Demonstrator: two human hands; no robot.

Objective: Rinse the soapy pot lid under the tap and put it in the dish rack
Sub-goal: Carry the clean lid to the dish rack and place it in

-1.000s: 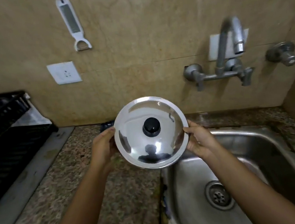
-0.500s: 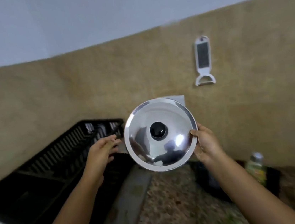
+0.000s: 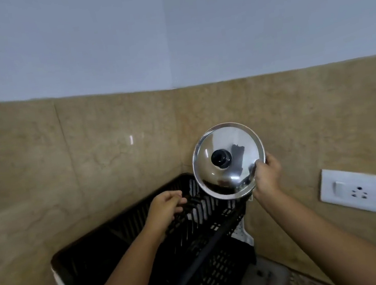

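The right hand (image 3: 267, 176) pinches the pot lid (image 3: 229, 160) by its right rim, holding it tilted above the black dish rack (image 3: 195, 248); the left hand (image 3: 166, 206) hovers loosely curled, empty, over the rack.

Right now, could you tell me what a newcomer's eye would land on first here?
The shiny steel pot lid with its black knob stands out, held up by its rim in the right hand against the tan corner tiles. Below it sits the black dish rack, with the left hand hovering empty over it. A white wall socket shows at the right.
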